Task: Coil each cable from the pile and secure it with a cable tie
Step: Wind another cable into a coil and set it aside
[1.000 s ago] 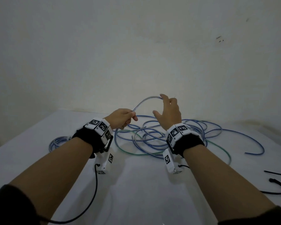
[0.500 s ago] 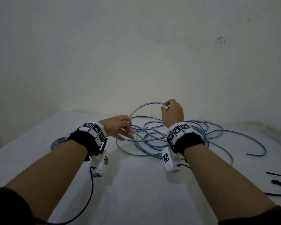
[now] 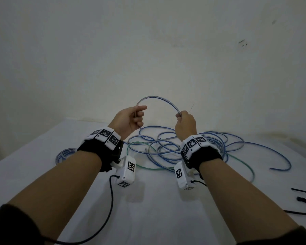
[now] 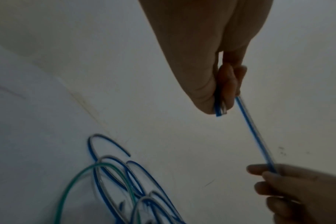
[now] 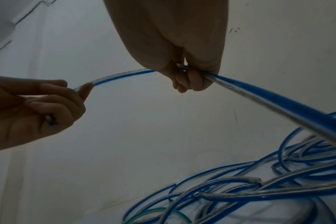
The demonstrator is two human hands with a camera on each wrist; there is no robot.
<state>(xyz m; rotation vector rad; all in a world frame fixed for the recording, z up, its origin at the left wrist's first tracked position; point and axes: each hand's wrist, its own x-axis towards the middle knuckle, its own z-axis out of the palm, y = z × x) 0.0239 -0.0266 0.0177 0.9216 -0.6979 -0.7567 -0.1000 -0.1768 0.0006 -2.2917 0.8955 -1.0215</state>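
The pile (image 3: 193,147) of blue cables lies on the far middle of the white table (image 3: 148,209). Above it, the left hand (image 3: 129,119), open a moment ago, now pinches the blue cable (image 3: 157,99). The right hand (image 3: 185,124) grips it too, arching a first loop.

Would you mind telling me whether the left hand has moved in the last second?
Yes. The left hand rose, now level with the table's far edge, gripping the cable.
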